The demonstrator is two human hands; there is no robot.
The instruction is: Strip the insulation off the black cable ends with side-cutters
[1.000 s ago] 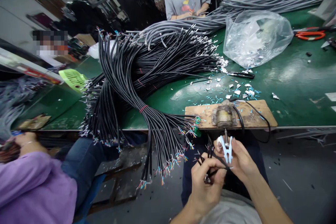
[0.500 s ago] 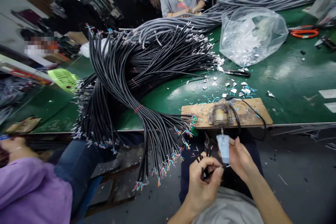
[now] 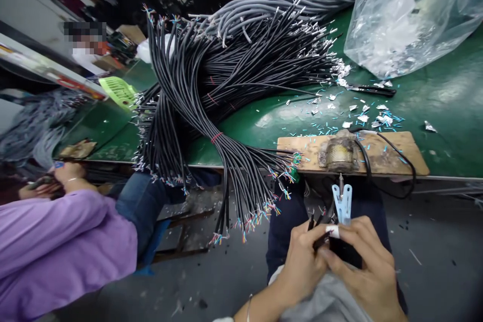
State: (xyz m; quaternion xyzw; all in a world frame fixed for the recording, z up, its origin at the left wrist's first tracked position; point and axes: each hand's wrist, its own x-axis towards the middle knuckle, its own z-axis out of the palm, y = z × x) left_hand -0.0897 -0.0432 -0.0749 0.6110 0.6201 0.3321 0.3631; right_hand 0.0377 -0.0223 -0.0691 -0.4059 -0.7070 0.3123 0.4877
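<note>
My left hand is closed around several short black cables, whose stripped ends stick up past the fingers. My right hand meets it from the right, its thumb and fingers pinched on the same cables. A white band wraps one of its fingers. Just above the hands, a light blue clothespin sits on the thin shaft of a small motor; neither hand grips it. The motor is fixed to a wooden board at the table edge. The cable parts inside my fingers are hidden.
A tied bundle of black cables hangs over the edge of the green table. Foil scraps, a black cutter and a clear plastic bag lie behind the board. A person in a purple sleeve sits at left; another stands opposite.
My right hand has left the clothespin and come down to the cables at my left hand. The clothespin, blurred half a second ago, now shows sharply. The view has shifted.
</note>
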